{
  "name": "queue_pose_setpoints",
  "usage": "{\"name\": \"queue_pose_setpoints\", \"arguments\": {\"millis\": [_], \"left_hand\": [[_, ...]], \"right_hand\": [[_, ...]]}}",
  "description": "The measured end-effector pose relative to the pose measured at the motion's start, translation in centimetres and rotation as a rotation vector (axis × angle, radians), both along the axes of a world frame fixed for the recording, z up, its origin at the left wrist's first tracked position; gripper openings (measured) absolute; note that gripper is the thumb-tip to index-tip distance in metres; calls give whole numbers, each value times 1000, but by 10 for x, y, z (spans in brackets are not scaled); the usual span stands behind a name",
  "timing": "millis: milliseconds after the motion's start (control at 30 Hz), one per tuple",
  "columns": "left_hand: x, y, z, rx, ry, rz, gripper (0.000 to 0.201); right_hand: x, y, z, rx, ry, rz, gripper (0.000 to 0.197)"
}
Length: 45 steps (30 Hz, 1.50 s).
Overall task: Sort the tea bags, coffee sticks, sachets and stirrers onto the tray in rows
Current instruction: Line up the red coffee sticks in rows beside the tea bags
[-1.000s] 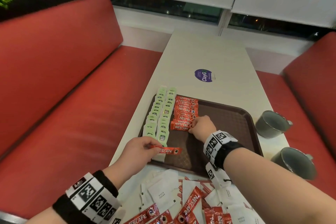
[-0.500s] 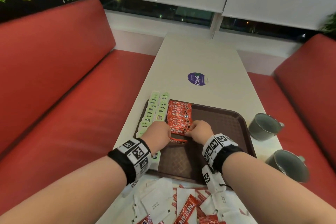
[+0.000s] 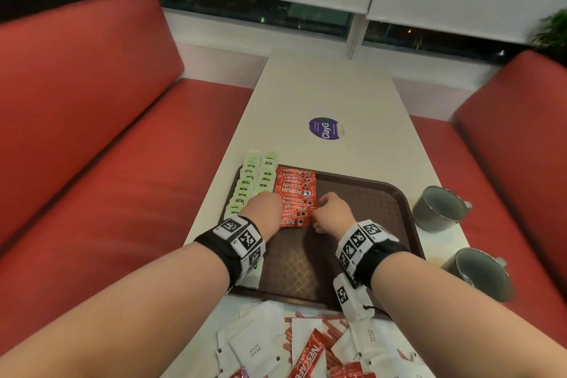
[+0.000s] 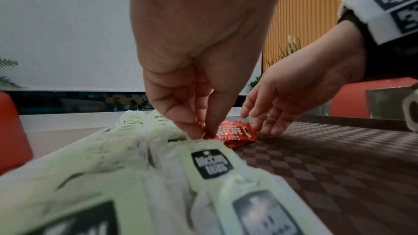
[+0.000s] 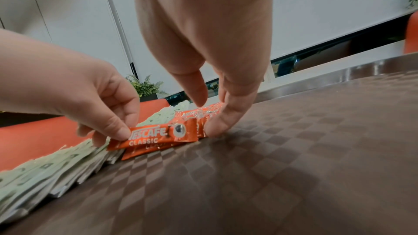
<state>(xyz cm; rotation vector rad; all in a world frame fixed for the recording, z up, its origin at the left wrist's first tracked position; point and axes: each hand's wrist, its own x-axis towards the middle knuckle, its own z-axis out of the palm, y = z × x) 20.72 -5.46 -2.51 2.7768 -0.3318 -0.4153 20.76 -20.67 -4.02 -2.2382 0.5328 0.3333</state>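
Near stick (image 5: 156,136): red Nescafé Classic coffee stick, lying at the near end of the stick row (image 3: 295,193) on the tray (image 3: 365,202), centre of the head view. Left hand (image 3: 264,212) pinches its left end between thumb and fingertips (image 5: 117,131); the other end lies over the stick below. Right hand (image 3: 333,213): fingers straight and loosely spread, holding nothing, fingertips (image 5: 214,128) pressed on the tray against the right ends of the row. Stick row: one column, roughly ten sticks overlapped; exact count not readable. Left of it, touching: two columns of pale green tea bags (image 3: 256,181), about eight or nine visible in each, the far ends overhanging the tray's rim; the left wrist covers the near ones. Right half of the tray bare brown checker. Lower edge of the head view, on the table (image 3: 322,92) just below the tray: loose pile with white sugar sachets (image 3: 259,347), at least four; more red sticks (image 3: 310,356), at least three; and thin red stirrers (image 3: 333,327), too tangled to count. Right of the tray: two grey mugs (image 3: 438,209), apart from it, one above the other in frame. Above the tray: one purple round sticker (image 3: 325,128). Red benches (image 3: 92,132) on both sides of the frame.
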Motion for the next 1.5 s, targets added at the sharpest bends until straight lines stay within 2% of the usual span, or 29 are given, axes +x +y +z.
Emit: {"name": "queue_pose_setpoints", "arguments": {"millis": [67, 267, 333, 433, 533, 600, 667, 767, 833, 967, 1033, 1167, 1267, 1400, 1500], "left_hand": [[1, -1, -2, -2, -4, 10, 24], [1, -1, 1, 7, -27, -5, 25], [0, 2, 4, -15, -38, -11, 25], [-5, 9, 14, -102, -57, 5, 21], [-19, 22, 27, -227, -109, 69, 16], [-35, 35, 35, -290, -132, 101, 16], [-55, 52, 40, -351, -119, 139, 16], [-93, 79, 39, -452, -104, 204, 12], [-122, 98, 34, -470, -95, 227, 13], [-178, 130, 17, -317, 24, 161, 8], [-204, 143, 7, -237, 107, 111, 11], [-243, 152, -4, -214, 195, 81, 24], [-264, 141, -9, -200, 180, 53, 42], [-275, 124, -14, -114, 134, 44, 47], [-283, 117, -21, -58, 78, 76, 48]], "right_hand": [[6, 0, -1, 11, 51, -13, 32], [5, -9, 2, 210, 108, 15, 9], [3, -10, 2, 264, 117, 0, 16], [4, -10, 5, 269, 132, -25, 23], [3, -6, 11, 182, 182, -85, 14], [2, -7, 12, -37, 185, 51, 12], [-3, -6, 12, -241, 1, 233, 18], [-19, 1, 14, -359, -131, 466, 34], [-23, 10, 16, -437, -105, 601, 30], [-51, 39, 39, -390, -214, 705, 17], [-80, 53, 52, -346, -253, 834, 21], [-157, 60, 68, -291, -187, 1121, 30], [-203, 45, 63, -321, -161, 1213, 27], [-234, 34, 51, -326, -206, 1259, 32], [-251, 37, 44, -339, -303, 1467, 40]]}}
